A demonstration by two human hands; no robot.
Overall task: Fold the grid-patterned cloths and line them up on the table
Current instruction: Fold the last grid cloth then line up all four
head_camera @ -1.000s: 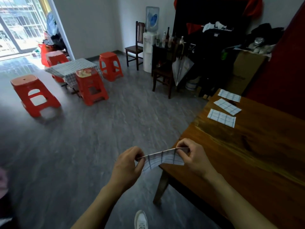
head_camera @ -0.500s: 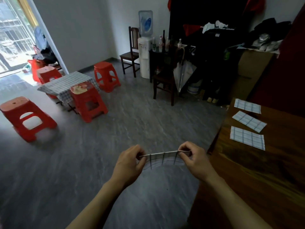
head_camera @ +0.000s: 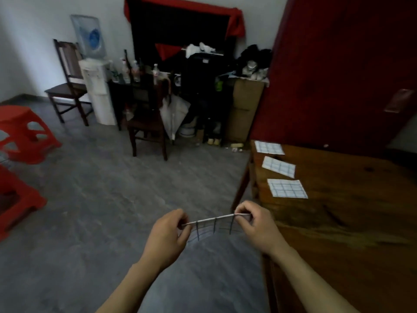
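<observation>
Cloth (head_camera: 214, 227) hangs limp and light off the desk's (head_camera: 338, 222) near edge, left hand (head_camera: 167, 236) and right hand (head_camera: 257, 224) fingers pinching its top corners, the right grip for something this floppy.

Both hands (head_camera: 168, 231) (head_camera: 256, 224) pinch cloth (head_camera: 213, 227) taut beside table (head_camera: 352, 222).

dark wooden table (head_camera: 352, 222), three folded grid-patterned cloths (head_camera: 287, 188) in a row near its left edge
</observation>
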